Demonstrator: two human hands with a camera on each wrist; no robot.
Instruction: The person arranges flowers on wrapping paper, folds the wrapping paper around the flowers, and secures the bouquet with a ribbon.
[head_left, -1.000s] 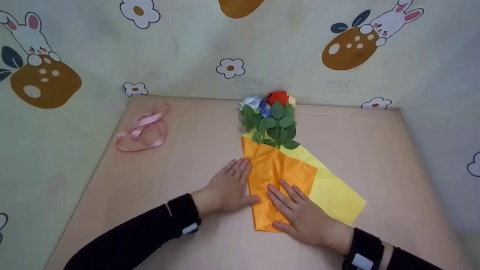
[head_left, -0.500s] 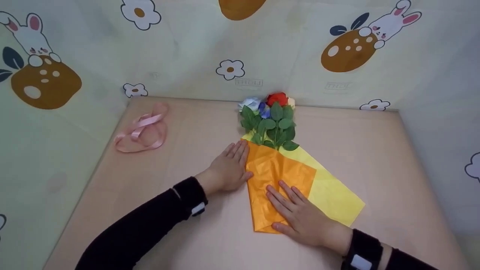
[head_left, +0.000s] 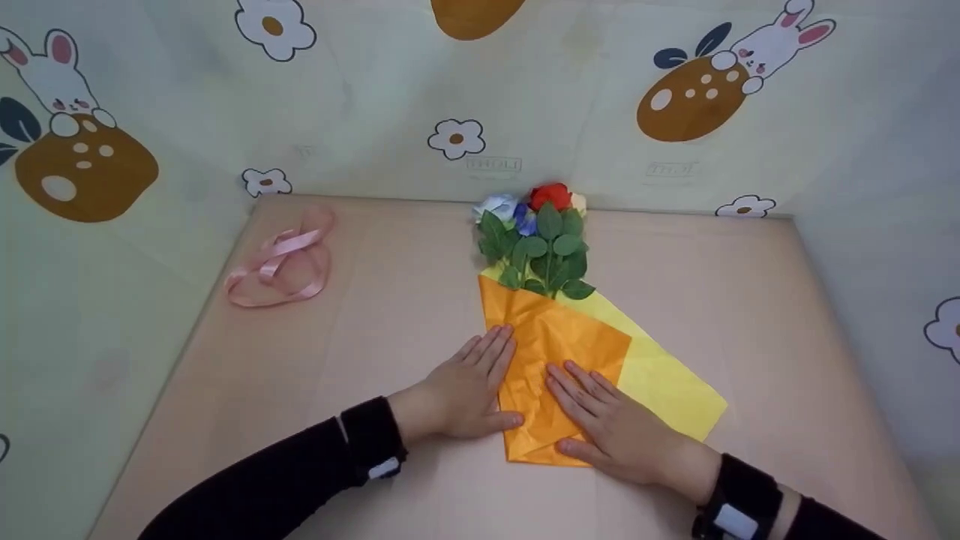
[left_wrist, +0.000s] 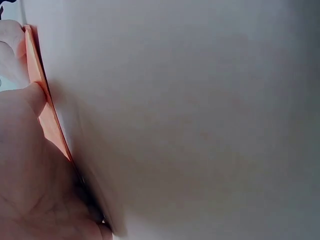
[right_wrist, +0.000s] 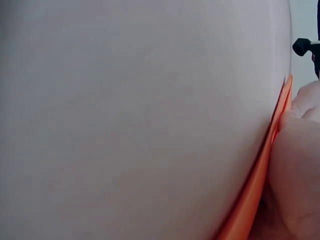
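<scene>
Orange paper [head_left: 555, 330] (lightly creased) overlaps yellow paper [head_left: 667, 379].

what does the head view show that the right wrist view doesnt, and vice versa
Only the head view shows the pink ribbon, the flowers and the yellow paper. Only the right wrist view shows a dark knobbed shape at its upper right, too unclear to name. Both show the right hand on the orange paper, and the tabletop.
</scene>
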